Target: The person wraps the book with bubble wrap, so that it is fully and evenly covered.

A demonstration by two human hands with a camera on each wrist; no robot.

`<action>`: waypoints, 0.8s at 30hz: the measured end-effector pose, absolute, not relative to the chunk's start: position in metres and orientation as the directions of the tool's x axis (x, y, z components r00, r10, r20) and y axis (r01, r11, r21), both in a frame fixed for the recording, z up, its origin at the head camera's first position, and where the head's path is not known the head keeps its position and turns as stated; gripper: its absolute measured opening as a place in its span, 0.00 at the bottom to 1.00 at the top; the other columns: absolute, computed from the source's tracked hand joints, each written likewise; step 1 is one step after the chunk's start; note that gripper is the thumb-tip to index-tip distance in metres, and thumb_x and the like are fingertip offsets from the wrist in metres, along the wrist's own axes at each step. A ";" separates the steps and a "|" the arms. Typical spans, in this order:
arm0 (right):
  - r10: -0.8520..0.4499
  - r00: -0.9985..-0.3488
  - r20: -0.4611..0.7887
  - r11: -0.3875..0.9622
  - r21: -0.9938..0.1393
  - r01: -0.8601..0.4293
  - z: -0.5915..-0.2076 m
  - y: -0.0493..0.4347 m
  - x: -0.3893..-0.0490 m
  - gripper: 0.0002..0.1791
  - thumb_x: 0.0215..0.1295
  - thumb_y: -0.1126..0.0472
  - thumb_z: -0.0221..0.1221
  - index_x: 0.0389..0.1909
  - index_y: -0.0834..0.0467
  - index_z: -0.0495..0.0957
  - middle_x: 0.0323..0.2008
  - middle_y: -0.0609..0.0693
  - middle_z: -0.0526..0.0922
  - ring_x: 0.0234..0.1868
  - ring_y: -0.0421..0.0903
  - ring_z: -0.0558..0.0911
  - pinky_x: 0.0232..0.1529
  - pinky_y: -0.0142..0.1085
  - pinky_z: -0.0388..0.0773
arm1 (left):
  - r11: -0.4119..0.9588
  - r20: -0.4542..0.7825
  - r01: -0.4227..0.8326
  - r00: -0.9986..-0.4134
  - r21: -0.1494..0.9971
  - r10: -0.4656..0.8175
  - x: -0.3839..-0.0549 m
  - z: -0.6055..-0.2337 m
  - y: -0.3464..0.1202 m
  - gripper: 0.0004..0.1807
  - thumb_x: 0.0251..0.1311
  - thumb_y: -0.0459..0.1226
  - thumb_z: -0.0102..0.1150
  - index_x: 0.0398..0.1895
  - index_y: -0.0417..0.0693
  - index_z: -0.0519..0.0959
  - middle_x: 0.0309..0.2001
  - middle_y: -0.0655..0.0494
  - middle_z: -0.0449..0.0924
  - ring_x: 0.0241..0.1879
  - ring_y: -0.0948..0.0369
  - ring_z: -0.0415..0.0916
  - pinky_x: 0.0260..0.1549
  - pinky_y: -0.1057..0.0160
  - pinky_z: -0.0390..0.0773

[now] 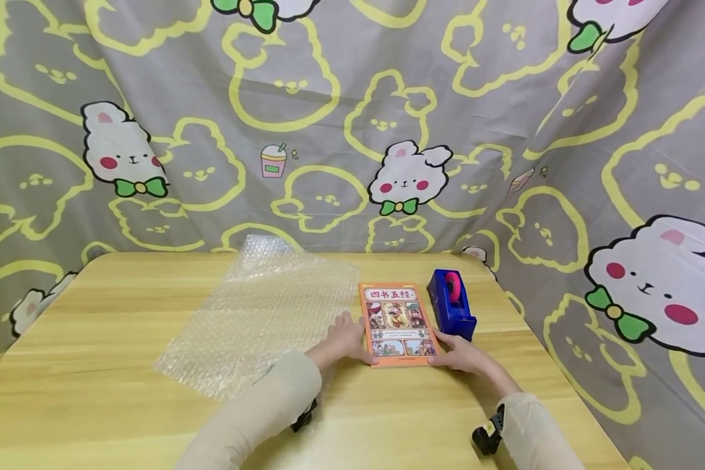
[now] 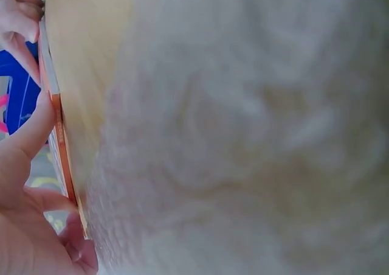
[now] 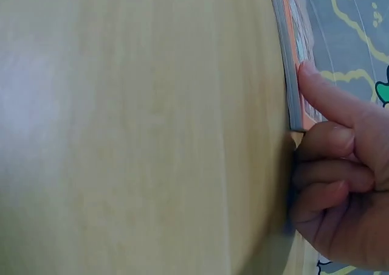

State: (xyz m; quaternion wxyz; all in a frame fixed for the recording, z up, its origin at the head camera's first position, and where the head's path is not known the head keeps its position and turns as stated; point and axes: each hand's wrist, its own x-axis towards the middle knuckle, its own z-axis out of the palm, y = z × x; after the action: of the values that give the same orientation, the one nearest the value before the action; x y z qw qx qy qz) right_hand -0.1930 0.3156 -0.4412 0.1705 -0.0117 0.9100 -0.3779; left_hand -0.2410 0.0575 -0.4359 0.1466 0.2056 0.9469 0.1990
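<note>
An orange book (image 1: 395,334) with an illustrated cover and Chinese title lies face up on the wooden table. My left hand (image 1: 346,339) holds its left side, thumb on the lower left corner of the cover. At the lower right, my right hand (image 1: 461,354) grips the book, its thumb on the cover. The right wrist view shows that thumb (image 3: 328,95) over the page block, the other fingers curled at the book's edge. In the left wrist view, the left fingers (image 2: 76,241) lie along the book's orange edge (image 2: 62,135).
A sheet of clear bubble wrap (image 1: 270,307) spreads over the table left of the book, partly under my left forearm. A blue tape dispenser (image 1: 455,316) with a pink-red roll (image 1: 454,286) stands right of the book. Patterned grey cloth (image 1: 329,143) hangs behind the table (image 1: 94,391).
</note>
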 end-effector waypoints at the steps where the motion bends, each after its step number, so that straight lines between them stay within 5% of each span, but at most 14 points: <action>1: -0.167 -0.940 -0.299 0.703 -0.704 0.099 -0.443 0.316 -0.193 0.48 0.53 0.56 0.65 0.67 0.68 0.49 0.50 0.67 0.68 0.19 0.43 0.64 0.22 0.31 0.64 | 0.838 -0.206 0.319 -0.874 0.443 0.441 -0.241 -0.437 0.057 0.55 0.35 0.55 0.72 0.67 0.42 0.58 0.51 0.39 0.59 0.46 0.51 0.56 0.43 0.54 0.64; 7: -0.174 -0.940 -0.294 0.704 -0.705 0.090 -0.444 0.314 -0.193 0.47 0.53 0.56 0.65 0.67 0.67 0.50 0.48 0.66 0.70 0.15 0.41 0.62 0.19 0.31 0.63 | 0.807 -0.227 0.247 -0.879 0.536 0.420 -0.242 -0.437 0.063 0.52 0.38 0.44 0.74 0.68 0.43 0.57 0.59 0.34 0.60 0.57 0.43 0.59 0.53 0.46 0.64; 10: -0.152 -0.936 -0.317 0.703 -0.700 0.123 -0.444 0.311 -0.193 0.47 0.53 0.55 0.65 0.68 0.65 0.51 0.34 0.59 0.75 0.14 0.41 0.61 0.18 0.30 0.61 | 0.786 -0.234 0.203 -0.885 0.584 0.402 -0.241 -0.438 0.067 0.53 0.36 0.37 0.74 0.68 0.38 0.55 0.61 0.32 0.58 0.60 0.41 0.56 0.57 0.46 0.62; 14: -0.155 -0.927 -0.342 0.705 -0.696 0.139 -0.444 0.304 -0.192 0.47 0.54 0.53 0.64 0.68 0.65 0.49 0.17 0.48 0.65 0.13 0.40 0.61 0.17 0.30 0.61 | 0.807 -0.236 0.145 -0.914 0.572 0.331 -0.238 -0.437 0.069 0.46 0.32 0.35 0.76 0.59 0.32 0.64 0.55 0.34 0.62 0.56 0.44 0.61 0.56 0.52 0.66; 18: -0.163 -0.930 -0.330 0.697 -0.705 0.128 -0.446 0.303 -0.187 0.49 0.55 0.54 0.63 0.68 0.69 0.45 0.20 0.50 0.67 0.13 0.40 0.63 0.17 0.30 0.62 | 0.781 -0.263 0.061 -0.923 0.621 0.281 -0.238 -0.434 0.076 0.36 0.31 0.33 0.76 0.49 0.32 0.71 0.52 0.36 0.64 0.51 0.46 0.64 0.52 0.53 0.70; 24: -0.177 -0.933 -0.314 0.682 -0.723 0.114 -0.448 0.300 -0.189 0.50 0.55 0.55 0.63 0.67 0.72 0.44 0.24 0.53 0.69 0.13 0.40 0.62 0.16 0.29 0.62 | 0.540 -0.348 -0.172 -0.905 0.824 0.243 -0.242 -0.428 0.075 0.45 0.36 0.24 0.70 0.63 0.31 0.60 0.65 0.29 0.45 0.62 0.37 0.52 0.56 0.47 0.66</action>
State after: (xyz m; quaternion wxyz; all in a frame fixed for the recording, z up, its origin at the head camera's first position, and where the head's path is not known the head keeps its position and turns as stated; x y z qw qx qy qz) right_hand -0.1889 0.2996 -0.4483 0.1824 -0.0175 0.8986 -0.3986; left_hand -0.2416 0.0754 -0.4276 0.2166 0.0211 0.8504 0.4790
